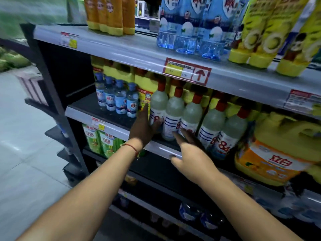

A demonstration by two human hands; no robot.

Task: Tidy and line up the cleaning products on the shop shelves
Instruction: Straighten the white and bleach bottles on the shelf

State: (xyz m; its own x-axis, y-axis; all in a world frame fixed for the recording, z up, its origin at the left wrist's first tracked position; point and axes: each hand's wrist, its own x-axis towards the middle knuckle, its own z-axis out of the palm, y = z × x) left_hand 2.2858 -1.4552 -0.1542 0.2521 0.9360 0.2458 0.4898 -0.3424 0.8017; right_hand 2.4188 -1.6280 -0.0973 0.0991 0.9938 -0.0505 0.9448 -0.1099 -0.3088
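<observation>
A row of several pale bottles with red caps and "84" labels stands along the front of the middle shelf [119, 131]. My left hand [144, 126] lies flat against the left side of the leftmost 84 bottle [158, 105], thumb across its label. My right hand [185, 152] reaches with straight fingers to the foot of the second 84 bottle [172, 113] and third 84 bottle [192, 115], fingertips touching their lower labels. Two more 84 bottles [224, 129] lean to the right of them.
Small blue-capped clear bottles [118, 98] stand left of the row, yellow jugs [145, 84] behind it. A large yellow detergent jug [278, 153] sits at the right. The top shelf [121, 47] carries orange, blue and yellow bottles. Green refill packs [100, 141] fill the shelf below. The aisle floor lies left.
</observation>
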